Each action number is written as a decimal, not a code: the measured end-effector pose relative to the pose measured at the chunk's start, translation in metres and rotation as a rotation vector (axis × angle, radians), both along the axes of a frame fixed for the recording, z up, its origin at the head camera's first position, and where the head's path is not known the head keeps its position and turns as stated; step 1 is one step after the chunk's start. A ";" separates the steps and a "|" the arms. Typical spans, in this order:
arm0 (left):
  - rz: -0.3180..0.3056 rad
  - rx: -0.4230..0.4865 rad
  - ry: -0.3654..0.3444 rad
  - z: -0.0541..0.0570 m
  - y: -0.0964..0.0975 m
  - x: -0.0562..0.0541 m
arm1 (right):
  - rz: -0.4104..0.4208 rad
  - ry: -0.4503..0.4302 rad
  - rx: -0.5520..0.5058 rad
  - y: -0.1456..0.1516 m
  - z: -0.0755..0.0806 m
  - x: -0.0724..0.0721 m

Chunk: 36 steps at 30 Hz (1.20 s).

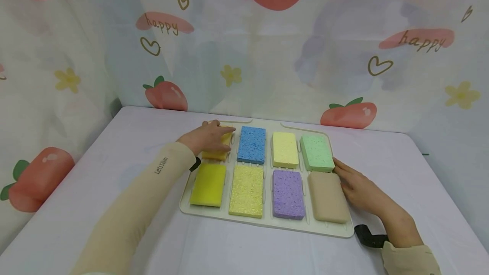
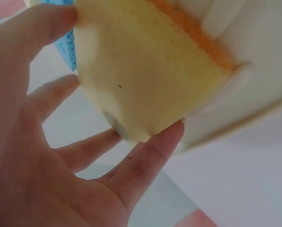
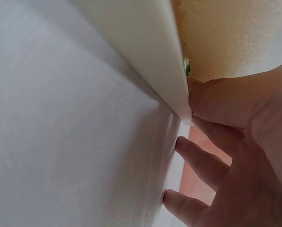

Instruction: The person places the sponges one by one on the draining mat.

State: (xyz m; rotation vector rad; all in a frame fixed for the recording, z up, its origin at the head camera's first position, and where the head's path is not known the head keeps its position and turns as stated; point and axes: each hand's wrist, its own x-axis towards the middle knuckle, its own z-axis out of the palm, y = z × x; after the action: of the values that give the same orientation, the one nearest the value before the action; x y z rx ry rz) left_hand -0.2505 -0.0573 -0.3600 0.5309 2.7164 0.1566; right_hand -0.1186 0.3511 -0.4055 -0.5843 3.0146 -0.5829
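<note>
My left hand point(image 1: 208, 137) reaches over the back left sponge point(image 1: 215, 155), which lies in a cream tray point(image 1: 252, 223). Up close in the left wrist view, this sponge is pale yellow with an orange layer along one side. The fingers are spread, and the thumb and several fingertips point(image 2: 171, 135) touch its edges. At the tray's right edge rests my right hand point(image 1: 359, 190), beside the beige sponge point(image 1: 329, 197) and the green sponge point(image 1: 317, 152). In the right wrist view its thumb presses against the tray's edge while other fingertips touch the tablecloth.
Around the hands, the tray also holds a blue sponge point(image 1: 251, 144), a pale yellow one point(image 1: 285, 150), a bright yellow one point(image 1: 208, 185), a speckled yellow one point(image 1: 246, 191) and a purple one point(image 1: 288, 194). A white cloth point(image 1: 153, 237) covers the table. Behind hangs a strawberry-print curtain point(image 1: 263, 54).
</note>
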 end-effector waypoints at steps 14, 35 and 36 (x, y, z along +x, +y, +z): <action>0.028 0.035 0.037 -0.004 -0.004 0.001 | 0.008 0.005 -0.007 0.000 0.000 -0.002; 0.045 0.546 0.240 0.007 -0.028 0.066 | 0.004 -0.044 -0.033 0.014 0.004 -0.002; 0.045 0.556 0.248 0.006 -0.027 0.069 | 0.003 -0.041 -0.032 0.015 0.004 -0.001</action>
State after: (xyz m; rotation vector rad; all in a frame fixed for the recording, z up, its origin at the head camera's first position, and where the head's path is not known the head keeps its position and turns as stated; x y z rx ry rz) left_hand -0.1820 -0.0845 -0.3540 0.6746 2.9133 0.9319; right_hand -0.1199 0.3664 -0.4012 -0.5711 2.9712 -0.6367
